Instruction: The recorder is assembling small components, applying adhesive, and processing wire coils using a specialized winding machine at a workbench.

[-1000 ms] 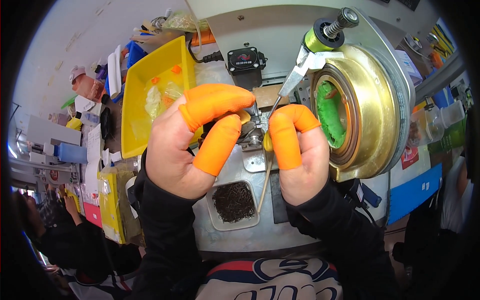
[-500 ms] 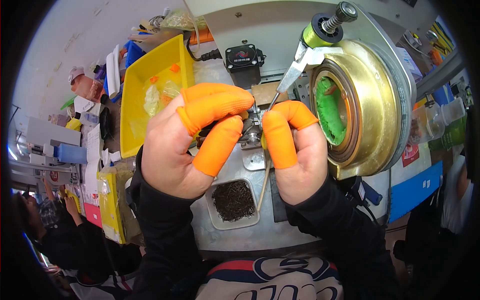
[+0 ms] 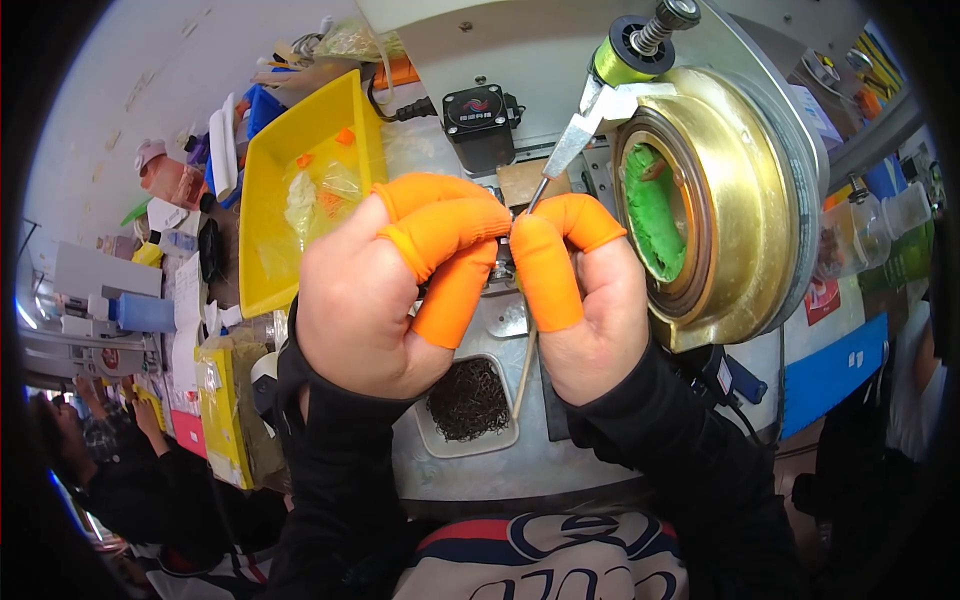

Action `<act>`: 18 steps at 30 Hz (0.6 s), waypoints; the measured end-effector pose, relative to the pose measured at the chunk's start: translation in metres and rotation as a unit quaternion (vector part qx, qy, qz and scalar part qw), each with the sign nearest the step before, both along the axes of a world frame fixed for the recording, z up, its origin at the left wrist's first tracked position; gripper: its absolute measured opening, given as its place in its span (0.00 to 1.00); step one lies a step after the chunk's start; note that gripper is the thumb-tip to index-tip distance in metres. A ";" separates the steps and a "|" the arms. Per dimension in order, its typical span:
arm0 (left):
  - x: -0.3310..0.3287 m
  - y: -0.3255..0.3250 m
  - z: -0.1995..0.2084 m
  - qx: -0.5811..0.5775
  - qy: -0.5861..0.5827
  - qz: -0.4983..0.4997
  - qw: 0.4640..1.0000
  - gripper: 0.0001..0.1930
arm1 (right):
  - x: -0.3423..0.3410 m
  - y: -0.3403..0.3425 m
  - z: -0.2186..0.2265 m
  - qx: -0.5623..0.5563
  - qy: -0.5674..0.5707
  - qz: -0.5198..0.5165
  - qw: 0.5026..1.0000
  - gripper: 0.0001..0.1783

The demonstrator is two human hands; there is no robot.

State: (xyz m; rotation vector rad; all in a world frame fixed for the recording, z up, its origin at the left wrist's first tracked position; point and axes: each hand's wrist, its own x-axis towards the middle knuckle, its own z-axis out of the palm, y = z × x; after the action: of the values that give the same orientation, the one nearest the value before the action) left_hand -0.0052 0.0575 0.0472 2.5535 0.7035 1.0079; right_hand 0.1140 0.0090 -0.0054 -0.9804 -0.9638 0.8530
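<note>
Currently L hand [image 3: 365, 290] & R hand [image 3: 595, 325], w/ orange rubber finger cots [image 3: 547, 275], curl narrow; can't tell if gripping. Thin pale stick [image 3: 525, 365] runs from under R hand twd grey metallic tabletop's [image 3: 450, 480] front edge.

A slim pale stick [image 3: 525, 370] slants below your right hand [image 3: 592, 322]; a thin metal rod [image 3: 538, 194] slopes to its fingertips.

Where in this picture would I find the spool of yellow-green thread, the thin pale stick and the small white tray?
Spool [image 3: 616, 63]: head view, on the wound thread.
Stick [image 3: 525, 371]: head view, mid-length.
Tray [image 3: 468, 449]: head view, on the near rim.
</note>
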 end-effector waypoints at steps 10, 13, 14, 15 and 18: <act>0.010 -0.001 0.000 0.035 -0.039 0.036 0.998 0.09 | 0.002 -0.002 -0.001 0.028 0.003 -0.018 0.999 0.04; 0.011 0.000 -0.002 0.044 -0.041 0.030 0.998 0.09 | 0.003 -0.004 0.002 0.004 0.039 0.002 0.999 0.03; 0.011 0.000 -0.002 0.044 -0.040 0.028 0.998 0.09 | 0.002 -0.005 0.003 -0.007 0.035 0.010 0.999 0.03; 0.010 0.000 -0.002 0.048 -0.038 0.029 0.998 0.09 | 0.001 -0.004 0.002 -0.006 0.036 0.008 0.999 0.03; 0.009 0.001 -0.003 0.049 -0.031 0.031 0.998 0.08 | 0.002 0.003 -0.001 0.048 -0.045 -0.025 0.998 0.03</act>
State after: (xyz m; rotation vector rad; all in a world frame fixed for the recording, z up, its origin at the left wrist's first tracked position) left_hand 0.0036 0.0586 0.0444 2.5839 0.7388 1.1649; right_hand 0.1157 0.0117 -0.0061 -0.9634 -1.0430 0.7191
